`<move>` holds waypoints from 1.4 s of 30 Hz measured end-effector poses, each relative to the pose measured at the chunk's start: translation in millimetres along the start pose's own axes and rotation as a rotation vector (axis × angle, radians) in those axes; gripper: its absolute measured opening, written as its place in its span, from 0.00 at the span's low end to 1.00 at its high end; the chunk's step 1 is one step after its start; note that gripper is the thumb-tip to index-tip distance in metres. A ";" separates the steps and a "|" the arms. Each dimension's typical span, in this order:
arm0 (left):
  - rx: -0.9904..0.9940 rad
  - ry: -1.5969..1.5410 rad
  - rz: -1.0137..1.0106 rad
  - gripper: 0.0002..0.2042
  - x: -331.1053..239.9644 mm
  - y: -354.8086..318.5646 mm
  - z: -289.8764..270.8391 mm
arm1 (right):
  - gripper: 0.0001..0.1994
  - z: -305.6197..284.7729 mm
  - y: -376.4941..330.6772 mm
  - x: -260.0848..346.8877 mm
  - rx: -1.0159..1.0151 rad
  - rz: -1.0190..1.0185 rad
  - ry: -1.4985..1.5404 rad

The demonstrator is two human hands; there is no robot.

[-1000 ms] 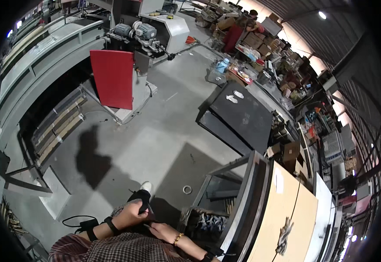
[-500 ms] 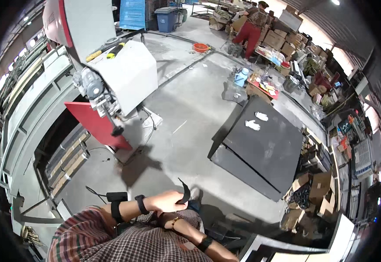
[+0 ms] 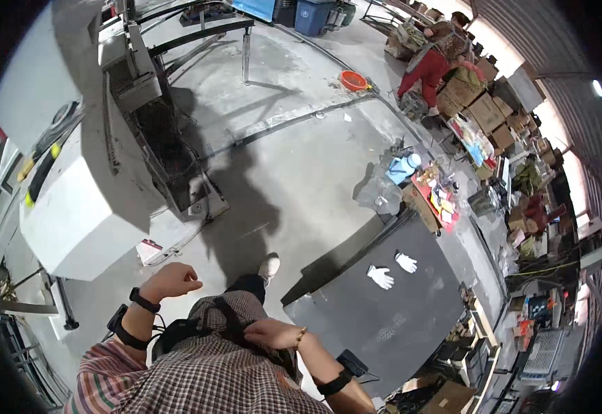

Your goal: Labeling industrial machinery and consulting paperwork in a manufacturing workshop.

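Note:
My left hand [image 3: 171, 280] is raised in front of me on the left, its fingers loosely curled together, and nothing shows in it. A black watch-like band circles that wrist. My right hand [image 3: 273, 333] lies against my checked apron [image 3: 225, 366], fingers closed at a black strap [image 3: 231, 321] that runs over the apron's front. A beaded bracelet [image 3: 302, 337] is on the right wrist. Two white gloves [image 3: 381, 277] rest on the dark grey tabletop [image 3: 411, 310] ahead to the right, apart from both hands.
A white machine housing [image 3: 84, 207] with yellow-and-black tools on it stands to the left. Ahead are an orange basin [image 3: 353, 81] on the floor, a blue jug [image 3: 403, 168] and a cluttered red board. Far off, a person [image 3: 433, 62] stoops beside piled cardboard boxes [image 3: 486, 112].
My left hand has left the black strap and moved left, away from my right hand. I have stepped forward; the grey table is nearer and the white machine is now beside me.

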State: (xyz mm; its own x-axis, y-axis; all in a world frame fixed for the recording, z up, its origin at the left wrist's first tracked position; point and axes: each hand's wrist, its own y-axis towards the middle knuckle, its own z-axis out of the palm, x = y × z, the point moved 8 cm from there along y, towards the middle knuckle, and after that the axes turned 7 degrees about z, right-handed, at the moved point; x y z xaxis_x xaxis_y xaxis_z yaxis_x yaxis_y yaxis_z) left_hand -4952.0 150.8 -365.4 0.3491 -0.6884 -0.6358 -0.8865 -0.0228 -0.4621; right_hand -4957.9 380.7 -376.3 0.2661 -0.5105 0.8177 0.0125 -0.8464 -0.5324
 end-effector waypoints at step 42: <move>1.038 0.370 0.692 0.16 -774.8 1332.2 -303.8 | 0.11 -1112.2 -257.8 -747.5 -1.205 0.972 1.582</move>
State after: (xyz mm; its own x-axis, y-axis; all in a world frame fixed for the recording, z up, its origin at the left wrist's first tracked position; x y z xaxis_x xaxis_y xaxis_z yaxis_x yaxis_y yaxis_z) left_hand -6495.7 433.6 -300.5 -0.3347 -0.4936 -0.8027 -0.1424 0.8685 -0.4747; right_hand -6232.0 811.6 -606.8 -0.9567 0.1484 0.2504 -0.1925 0.3228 -0.9267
